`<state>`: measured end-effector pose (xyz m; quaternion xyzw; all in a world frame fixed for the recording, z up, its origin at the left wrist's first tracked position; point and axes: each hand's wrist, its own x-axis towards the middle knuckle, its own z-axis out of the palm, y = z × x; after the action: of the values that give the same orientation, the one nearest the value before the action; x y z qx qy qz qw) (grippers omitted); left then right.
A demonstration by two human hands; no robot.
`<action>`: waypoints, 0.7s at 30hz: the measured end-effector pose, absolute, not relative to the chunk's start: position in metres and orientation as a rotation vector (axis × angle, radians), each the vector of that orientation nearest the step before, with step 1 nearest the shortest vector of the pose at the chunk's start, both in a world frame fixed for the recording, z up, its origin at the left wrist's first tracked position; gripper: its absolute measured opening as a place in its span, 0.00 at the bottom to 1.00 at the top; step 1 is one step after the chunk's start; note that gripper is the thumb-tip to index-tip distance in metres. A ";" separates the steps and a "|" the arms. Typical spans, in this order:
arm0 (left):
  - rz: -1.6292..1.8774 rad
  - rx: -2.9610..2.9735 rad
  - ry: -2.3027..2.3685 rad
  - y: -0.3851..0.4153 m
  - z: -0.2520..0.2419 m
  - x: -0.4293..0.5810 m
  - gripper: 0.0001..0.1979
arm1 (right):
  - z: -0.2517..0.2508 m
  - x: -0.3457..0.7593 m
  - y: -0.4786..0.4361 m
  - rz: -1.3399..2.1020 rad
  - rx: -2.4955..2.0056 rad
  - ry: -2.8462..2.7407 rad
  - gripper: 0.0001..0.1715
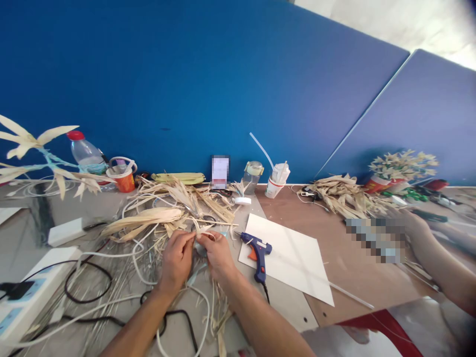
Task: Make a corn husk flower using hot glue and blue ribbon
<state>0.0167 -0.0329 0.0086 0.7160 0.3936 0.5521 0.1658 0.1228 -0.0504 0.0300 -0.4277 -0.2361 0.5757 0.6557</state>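
My left hand [176,259] and my right hand [218,257] are close together above the table, fingertips pinched on a small pale strip of corn husk [204,230]. Part of the strip is hidden by the fingers. Just beyond them spreads a heap of dried corn husks [148,218]. A blue hot glue gun [257,250] with an orange trigger lies right of my right hand, partly on a white sheet [293,263]. Its cord runs toward the table's front edge.
White and black cables tangle around a power strip [40,277] at left. Husk flowers on a stem [48,156], a plastic bottle [87,153], a phone [220,172], a jar [253,174] and cups [275,186] line the blue partition [186,89]. A co-worker's arm [427,248] reaches in at right.
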 end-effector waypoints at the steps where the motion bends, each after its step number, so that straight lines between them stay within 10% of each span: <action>1: 1.579 2.124 1.109 -0.034 0.009 0.017 0.10 | 0.030 0.122 -0.050 1.298 -0.935 -0.512 0.07; 10: 1.440 2.154 1.004 -0.042 0.006 0.018 0.18 | 0.028 0.128 -0.050 1.202 -0.918 -0.496 0.06; 21: 1.171 0.766 0.824 -0.028 0.020 0.017 0.14 | 0.034 0.136 -0.055 1.199 -1.158 -0.805 0.12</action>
<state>0.0173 -0.0279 0.0197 0.3423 0.3682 0.5233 0.6880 0.1361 -0.0548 0.0338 -0.4997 -0.3473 0.5176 0.6015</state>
